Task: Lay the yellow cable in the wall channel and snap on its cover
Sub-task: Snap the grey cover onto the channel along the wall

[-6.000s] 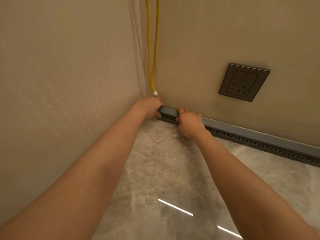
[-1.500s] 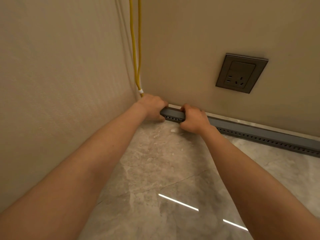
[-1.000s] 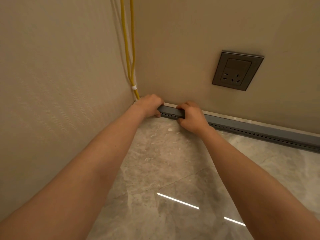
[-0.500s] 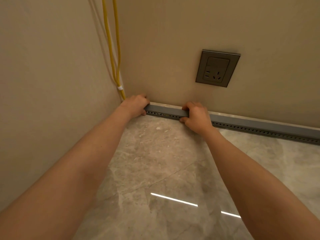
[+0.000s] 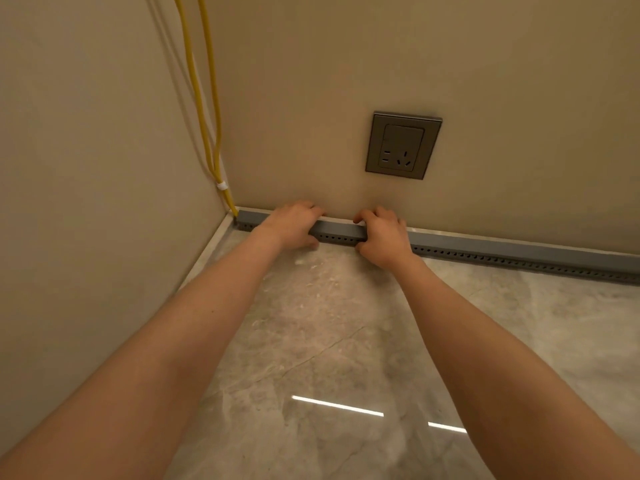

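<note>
Left hand [image 5: 294, 225], right hand [image 5: 382, 237] each gripping grey channel cover [image 5: 341, 228]: fingers curled over top, thumb on front. Channel [image 5: 519, 258] lies on floor [image 5: 329, 341] against wall [image 5: 311, 98]. Yellow cable [image 5: 207, 98] drops down corner into its left end.

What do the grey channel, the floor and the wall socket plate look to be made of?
Grey channel: probably moulded plastic with a matt finish. It is uniformly grey, with a row of small slots along its front.
Floor: polished stone or stone-look tile. It is veined grey and mirrors strip lights.
Socket plate: grey with a satin sheen, either brushed metal or metallic-finish plastic. The picture does not show which.
</note>
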`<state>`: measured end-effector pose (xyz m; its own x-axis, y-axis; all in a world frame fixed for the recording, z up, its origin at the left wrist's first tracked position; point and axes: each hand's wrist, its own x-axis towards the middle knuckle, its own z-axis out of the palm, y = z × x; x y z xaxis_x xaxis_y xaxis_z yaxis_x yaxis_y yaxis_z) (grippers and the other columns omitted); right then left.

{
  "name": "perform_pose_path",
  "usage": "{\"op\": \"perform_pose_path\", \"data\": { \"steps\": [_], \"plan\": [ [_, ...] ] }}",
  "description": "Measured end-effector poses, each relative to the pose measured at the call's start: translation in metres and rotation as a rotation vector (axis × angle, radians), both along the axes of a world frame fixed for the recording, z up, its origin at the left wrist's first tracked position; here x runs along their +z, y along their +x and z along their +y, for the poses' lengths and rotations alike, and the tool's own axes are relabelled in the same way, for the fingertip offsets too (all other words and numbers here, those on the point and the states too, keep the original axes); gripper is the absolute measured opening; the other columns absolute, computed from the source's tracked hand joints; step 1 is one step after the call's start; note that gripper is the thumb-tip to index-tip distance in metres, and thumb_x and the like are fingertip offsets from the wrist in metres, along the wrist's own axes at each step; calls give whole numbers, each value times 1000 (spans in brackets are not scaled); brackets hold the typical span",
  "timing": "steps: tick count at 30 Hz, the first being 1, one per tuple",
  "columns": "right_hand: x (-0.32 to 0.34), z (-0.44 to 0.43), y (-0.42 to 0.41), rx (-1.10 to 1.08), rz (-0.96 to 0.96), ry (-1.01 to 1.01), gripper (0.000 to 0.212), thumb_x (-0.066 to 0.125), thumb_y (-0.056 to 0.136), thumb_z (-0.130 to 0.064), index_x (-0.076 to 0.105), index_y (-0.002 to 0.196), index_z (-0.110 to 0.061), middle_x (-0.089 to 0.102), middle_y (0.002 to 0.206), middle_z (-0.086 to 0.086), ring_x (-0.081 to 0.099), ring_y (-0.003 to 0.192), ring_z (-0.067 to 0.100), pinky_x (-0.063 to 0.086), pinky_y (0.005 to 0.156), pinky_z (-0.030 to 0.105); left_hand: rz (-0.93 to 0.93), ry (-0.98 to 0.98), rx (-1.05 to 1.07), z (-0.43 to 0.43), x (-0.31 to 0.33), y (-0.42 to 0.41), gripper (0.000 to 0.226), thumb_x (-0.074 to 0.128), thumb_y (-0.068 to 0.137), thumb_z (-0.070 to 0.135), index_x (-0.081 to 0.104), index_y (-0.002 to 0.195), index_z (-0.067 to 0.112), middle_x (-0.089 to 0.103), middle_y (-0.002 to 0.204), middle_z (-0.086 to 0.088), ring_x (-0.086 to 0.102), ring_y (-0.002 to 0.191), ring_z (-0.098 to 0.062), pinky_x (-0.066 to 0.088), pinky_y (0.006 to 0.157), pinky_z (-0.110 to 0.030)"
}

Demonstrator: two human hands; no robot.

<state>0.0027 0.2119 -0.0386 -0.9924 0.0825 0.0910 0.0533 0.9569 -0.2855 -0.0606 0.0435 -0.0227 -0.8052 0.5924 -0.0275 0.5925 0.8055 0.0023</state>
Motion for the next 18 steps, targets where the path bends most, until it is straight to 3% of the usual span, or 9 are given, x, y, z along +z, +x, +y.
{"op": "perform_pose_path", "data": {
  "steps": [8, 18],
  "plan": [
    [2, 31, 16, -99, 18, 54, 37, 60, 86, -15, 55, 122, -18, 57, 125, 7, 47, 119, 28, 35, 98, 38, -25, 140, -22, 37, -5, 9, 46, 64, 88, 23, 52, 132, 13, 55, 132, -9, 52, 121, -28, 44, 98, -36],
    [3, 30, 10, -98, 6, 64, 38, 65, 83, -18, 58, 120, -17, 59, 124, 8, 50, 118, 29, 36, 99, 38, -57, 63, 17, 45, -5, 3, 44, 66, 86, 14, 55, 128, 11, 57, 131, -12, 53, 120, -31, 46, 98, -38]
  ]
}}
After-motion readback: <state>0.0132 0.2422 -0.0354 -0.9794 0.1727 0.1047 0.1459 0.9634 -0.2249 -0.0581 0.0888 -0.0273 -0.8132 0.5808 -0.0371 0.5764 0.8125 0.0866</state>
